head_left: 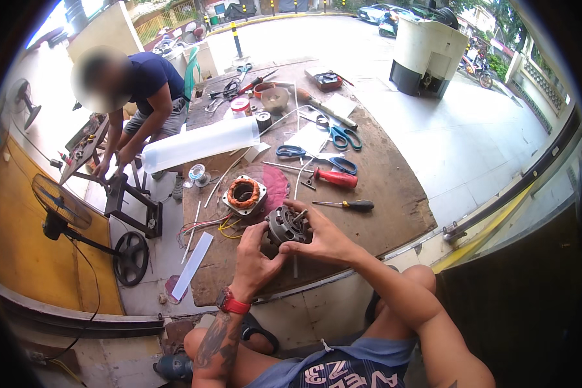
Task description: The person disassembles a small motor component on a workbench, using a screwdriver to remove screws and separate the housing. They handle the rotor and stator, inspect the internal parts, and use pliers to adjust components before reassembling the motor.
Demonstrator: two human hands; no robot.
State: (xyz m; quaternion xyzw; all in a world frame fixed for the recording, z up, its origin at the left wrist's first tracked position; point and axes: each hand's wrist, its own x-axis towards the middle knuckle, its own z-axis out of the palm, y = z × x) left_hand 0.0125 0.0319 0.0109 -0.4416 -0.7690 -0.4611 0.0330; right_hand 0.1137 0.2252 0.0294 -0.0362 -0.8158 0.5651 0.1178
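Over the near part of the wooden table, I hold a round grey slotted motor end cover [285,224] between both hands. What looks like a shaft sticks out of it toward the upper right. My left hand [255,255] grips its left and lower side; the wrist wears a red watch. Curled around its right side is my right hand [317,236], thumb underneath. Just beyond them sits a motor stator [244,195] with an orange-wrapped winding and a square metal frame. Red, white and yellow wires trail from it to the left. A round pink cloth [275,184] lies partly beneath it.
On the wooden table [394,213] lie a red-handled screwdriver [336,178], a black-and-yellow screwdriver [348,205], blue scissors [317,158], a rolled translucent sheet [200,143] and a wire spool [199,174]. A fan [61,207] stands at left. Another person [149,84] bends over a low metal stand [132,204].
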